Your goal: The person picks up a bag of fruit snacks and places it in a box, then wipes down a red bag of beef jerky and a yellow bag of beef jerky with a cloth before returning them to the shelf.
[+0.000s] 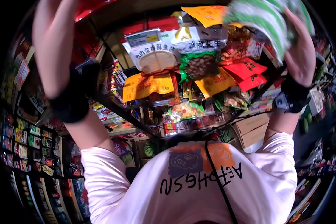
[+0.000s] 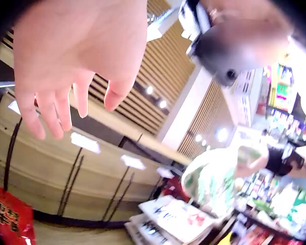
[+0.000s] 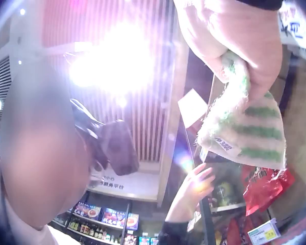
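Observation:
A green-and-white striped cloth [image 1: 263,22] hangs from my right hand [image 1: 300,52] at the upper right of the head view. In the right wrist view the right hand [image 3: 239,41] grips the bunched cloth [image 3: 255,130], its lower part hanging loose with a small label. My left hand [image 1: 56,33] is raised at the upper left, fingertips out of the head view. The left wrist view shows that left hand [image 2: 81,46] holding nothing, fingers extended and slightly bent, before a wooden panel with hanging hooks. Both hands are raised, well apart.
Between the arms a display holds a white snack bag [image 1: 153,56], a green nut bag [image 1: 199,65], yellow packets [image 1: 147,87] and red packets [image 1: 246,72]. A cardboard box [image 1: 252,130] sits near the right arm. Packed shelves [image 1: 26,142] stand left.

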`<state>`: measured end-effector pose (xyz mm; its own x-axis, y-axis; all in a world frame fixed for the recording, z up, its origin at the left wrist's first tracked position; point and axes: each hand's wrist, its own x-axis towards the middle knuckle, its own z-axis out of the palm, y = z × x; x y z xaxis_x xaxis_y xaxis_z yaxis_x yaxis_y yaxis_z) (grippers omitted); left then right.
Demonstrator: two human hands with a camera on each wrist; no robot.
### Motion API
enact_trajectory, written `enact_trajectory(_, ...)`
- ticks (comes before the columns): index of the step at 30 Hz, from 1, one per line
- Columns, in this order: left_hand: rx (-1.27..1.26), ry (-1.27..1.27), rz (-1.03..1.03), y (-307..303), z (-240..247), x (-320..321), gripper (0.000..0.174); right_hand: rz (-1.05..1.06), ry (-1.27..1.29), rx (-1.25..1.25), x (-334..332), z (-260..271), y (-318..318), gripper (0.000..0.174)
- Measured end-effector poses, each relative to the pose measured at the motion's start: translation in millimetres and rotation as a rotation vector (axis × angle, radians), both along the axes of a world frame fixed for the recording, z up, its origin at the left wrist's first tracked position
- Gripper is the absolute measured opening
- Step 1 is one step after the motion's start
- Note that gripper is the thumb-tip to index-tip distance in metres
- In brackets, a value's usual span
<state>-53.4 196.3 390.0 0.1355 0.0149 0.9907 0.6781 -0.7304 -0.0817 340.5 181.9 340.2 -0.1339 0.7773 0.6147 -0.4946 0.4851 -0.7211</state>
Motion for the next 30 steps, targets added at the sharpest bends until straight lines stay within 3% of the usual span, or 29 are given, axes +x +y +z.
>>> enact_trajectory(2, 0.026, -0.083, -0.226, -50, -44, 26, 0.034, -0.246, 0.164, -0.157, 46, -39, -32, 0.033)
enact_trajectory(4, -0.122, -0.115, -0.465, -82, -90, 55, 0.030, -0.352, 0.241, -0.212, 52, -80, -59, 0.035)
enact_trajectory(5, -0.327, -0.080, -0.530, -92, -113, 68, 0.028, -0.418, 0.242, -0.184, 61, -106, -64, 0.036)
enact_trajectory(6, -0.570, 0.116, -0.389, -99, -126, 70, 0.036, -0.472, 0.265, -0.232, 71, -134, -67, 0.037)
enact_trajectory(7, -0.729, 0.191, -0.325, -95, -145, 78, 0.028, -0.518, 0.285, -0.286, 82, -162, -69, 0.037)
enact_trajectory(9, -1.161, -0.030, -0.496, -75, -186, 109, 0.021, -0.592, 0.264, -0.522, 100, -208, -74, 0.037)
enact_trajectory(11, -1.348, 0.005, -0.536, -48, -229, 132, 0.018, -0.553, 0.200, -0.642, 104, -229, -78, 0.036)
enact_trajectory(13, -1.549, -0.079, -0.781, -28, -261, 159, 0.019, -0.513, 0.084, -0.713, 107, -244, -82, 0.039)
enact_trajectory(15, -1.699, -0.075, -0.942, -5, -277, 188, 0.024, -0.440, 0.074, -0.749, 109, -257, -84, 0.038)
enact_trajectory(17, -1.908, -0.278, -1.077, 17, -288, 220, 0.033, -0.386, 0.195, -0.763, 105, -270, -86, 0.036)
enact_trajectory(23, -2.224, -0.682, -1.399, 89, -327, 305, 0.042, -0.318, 0.266, -0.839, 103, -303, -118, 0.037)
enact_trajectory(27, -2.276, -0.897, -1.200, 117, -327, 348, 0.047, -0.316, 0.241, -0.982, 121, -318, -158, 0.038)
enact_trajectory(28, -2.392, -0.937, -1.496, 145, -352, 352, 0.047, -0.319, 0.243, -1.005, 125, -320, -166, 0.038)
enact_trajectory(29, -2.364, -0.919, -1.550, 154, -356, 356, 0.039, -0.353, 0.234, -0.995, 131, -329, -172, 0.038)
enact_trajectory(30, -2.253, -0.977, -1.469, 149, -352, 363, 0.033, -0.357, 0.245, -1.015, 136, -335, -178, 0.038)
